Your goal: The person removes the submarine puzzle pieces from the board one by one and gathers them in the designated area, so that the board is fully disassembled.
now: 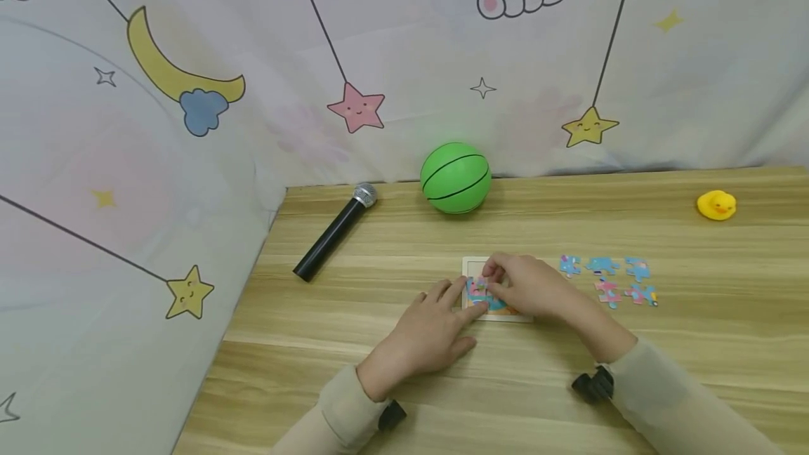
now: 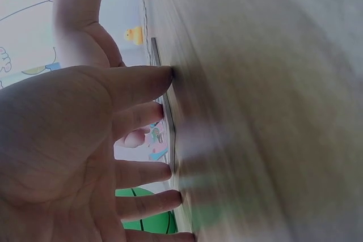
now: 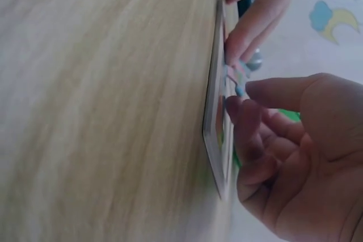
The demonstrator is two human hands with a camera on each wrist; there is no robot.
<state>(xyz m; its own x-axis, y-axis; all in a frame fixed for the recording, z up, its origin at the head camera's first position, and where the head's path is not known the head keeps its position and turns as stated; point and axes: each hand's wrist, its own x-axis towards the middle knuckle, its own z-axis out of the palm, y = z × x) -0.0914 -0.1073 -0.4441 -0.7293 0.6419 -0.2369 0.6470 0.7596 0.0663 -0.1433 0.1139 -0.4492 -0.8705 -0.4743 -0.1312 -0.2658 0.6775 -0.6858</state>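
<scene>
A shallow puzzle tray [image 1: 474, 259] with a pale frame lies on the table, partly filled with pink, blue and orange jigsaw pieces. Fingers spread and fairly straight, my left hand [image 1: 426, 328] rests at the tray's left and front side, its fingertips touching the frame and the pieces. Over the tray, my right hand [image 1: 527, 286] pinches a small jigsaw piece [image 3: 239, 90] between thumb and forefinger, its other fingers curled. In the head view the fingers hide much of the tray's middle and right side. Several loose jigsaw pieces [image 1: 603, 265] lie right of the tray.
On the wooden table [image 1: 284, 371], a black microphone [image 1: 331, 237] lies at the left. A green ball [image 1: 456, 178] sits at the back by the printed cloth backdrop [image 1: 417, 34], and a yellow rubber duck [image 1: 717, 205] stands at the far right.
</scene>
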